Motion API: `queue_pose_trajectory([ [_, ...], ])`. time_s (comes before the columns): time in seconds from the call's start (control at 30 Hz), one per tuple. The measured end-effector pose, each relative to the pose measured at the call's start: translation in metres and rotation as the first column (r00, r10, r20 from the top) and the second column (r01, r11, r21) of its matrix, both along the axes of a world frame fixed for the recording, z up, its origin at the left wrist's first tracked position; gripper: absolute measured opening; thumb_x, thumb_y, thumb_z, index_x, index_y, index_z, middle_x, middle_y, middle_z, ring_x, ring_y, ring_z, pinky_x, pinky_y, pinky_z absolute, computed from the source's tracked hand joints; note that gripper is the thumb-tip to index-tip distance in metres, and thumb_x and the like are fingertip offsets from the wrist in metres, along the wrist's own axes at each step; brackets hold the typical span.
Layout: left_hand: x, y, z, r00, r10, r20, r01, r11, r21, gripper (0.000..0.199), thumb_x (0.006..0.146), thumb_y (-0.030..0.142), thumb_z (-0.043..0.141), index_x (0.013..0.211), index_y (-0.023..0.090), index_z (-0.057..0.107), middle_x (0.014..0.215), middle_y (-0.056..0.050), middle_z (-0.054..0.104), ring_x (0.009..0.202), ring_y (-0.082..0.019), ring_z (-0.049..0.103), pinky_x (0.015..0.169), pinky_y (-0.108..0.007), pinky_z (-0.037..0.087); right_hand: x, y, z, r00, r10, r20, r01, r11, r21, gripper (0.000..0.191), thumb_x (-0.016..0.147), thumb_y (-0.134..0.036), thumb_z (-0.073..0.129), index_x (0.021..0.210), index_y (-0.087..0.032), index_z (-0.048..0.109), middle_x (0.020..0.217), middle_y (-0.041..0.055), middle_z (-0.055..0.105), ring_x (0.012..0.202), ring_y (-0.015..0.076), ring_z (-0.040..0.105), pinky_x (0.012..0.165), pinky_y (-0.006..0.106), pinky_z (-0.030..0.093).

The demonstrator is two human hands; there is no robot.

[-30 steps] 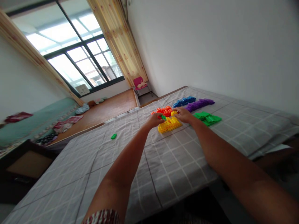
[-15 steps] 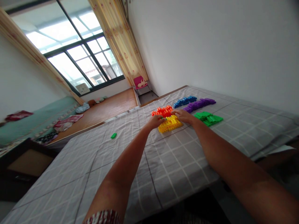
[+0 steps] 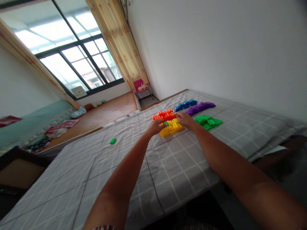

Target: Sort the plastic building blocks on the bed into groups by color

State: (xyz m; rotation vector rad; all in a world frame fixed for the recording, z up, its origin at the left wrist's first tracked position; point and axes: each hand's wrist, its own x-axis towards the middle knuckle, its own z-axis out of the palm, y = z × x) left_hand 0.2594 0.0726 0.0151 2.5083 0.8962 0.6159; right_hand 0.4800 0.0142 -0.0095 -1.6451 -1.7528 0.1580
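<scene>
My left hand (image 3: pixel 154 127) is at the left edge of the yellow blocks (image 3: pixel 172 128), its fingers closed on a small green block (image 3: pixel 166 123). On the other side, my right hand (image 3: pixel 184 120) reaches over the right end of the yellow pile, beside the orange-red blocks (image 3: pixel 163 115). Its fingertips are drawn together; whatever they hold is too small to make out. The yellow blocks are packed in a stacked row, with the orange-red group just behind them.
Blue blocks (image 3: pixel 185 104), purple blocks (image 3: pixel 200 108) and a green pile (image 3: pixel 208 122) lie to the right on the grey checked cloth (image 3: pixel 115 169). A few loose green blocks (image 3: pixel 113 141) sit at left. A white wall (image 3: pixel 216 48) borders the table's far right side.
The whole view has shifted slightly, moving the scene a little to the left. Both hands stay by the yellow and orange-red blocks; the green block in my left hand shows more clearly.
</scene>
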Motion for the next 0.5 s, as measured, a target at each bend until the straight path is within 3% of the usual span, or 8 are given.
queue_pose_trajectory([
  [0.1,-0.019,-0.006,0.008,0.997,0.078,-0.014,-0.076,0.991,0.113,0.035,0.084,0.041,0.057,0.105,0.017,0.071,0.103,-0.009,0.071,0.096,-0.022,0.064,0.088,-0.035,0.049,-0.007,-0.007,0.007,0.999,-0.051,-0.012,0.053,0.975,0.214,0.035,0.084,-0.008,0.042,0.109,-0.013,0.065,0.109,0.0103,0.069,0.101,0.0196,0.061,0.093,0.029,0.044],
  [0.2,-0.061,-0.013,0.019,0.984,0.175,-0.008,-0.173,0.974,0.144,0.032,0.086,0.039,0.055,0.107,0.021,0.070,0.114,-0.008,0.068,0.108,-0.022,0.061,0.094,-0.036,0.047,-0.021,-0.017,0.013,1.000,0.013,-0.002,-0.012,0.933,0.360,0.031,0.084,-0.011,0.042,0.105,-0.015,0.065,0.105,0.0093,0.068,0.101,0.0207,0.059,0.092,0.032,0.044],
  [0.3,-0.124,-0.016,0.029,0.933,0.356,-0.050,-0.348,0.929,0.124,0.033,0.087,0.039,0.053,0.109,0.021,0.069,0.114,-0.007,0.068,0.107,-0.021,0.062,0.092,-0.034,0.049,-0.038,-0.028,0.016,0.992,0.125,0.028,-0.127,0.932,0.339,0.028,0.083,-0.013,0.044,0.101,-0.019,0.065,0.102,0.0078,0.068,0.099,0.0209,0.059,0.092,0.033,0.045],
  [0.4,-0.195,-0.014,0.033,0.831,0.547,-0.096,-0.539,0.836,0.098,0.035,0.086,0.036,0.052,0.112,0.020,0.068,0.109,-0.005,0.071,0.102,-0.020,0.064,0.091,-0.031,0.048,-0.050,-0.035,0.017,0.984,0.178,0.031,-0.179,0.939,0.295,0.028,0.082,-0.014,0.045,0.100,-0.021,0.065,0.103,0.0071,0.068,0.100,0.0216,0.058,0.092,0.034,0.044],
  [0.5,-0.255,-0.014,0.028,0.714,0.691,-0.114,-0.689,0.722,0.063,0.037,0.084,0.033,0.051,0.114,0.017,0.068,0.104,-0.007,0.072,0.097,-0.020,0.065,0.086,-0.029,0.049,-0.054,-0.038,0.015,0.987,0.157,0.016,-0.154,0.941,0.301,0.027,0.083,-0.016,0.044,0.098,-0.021,0.065,0.102,0.0075,0.068,0.099,0.0218,0.059,0.091,0.033,0.045],
])
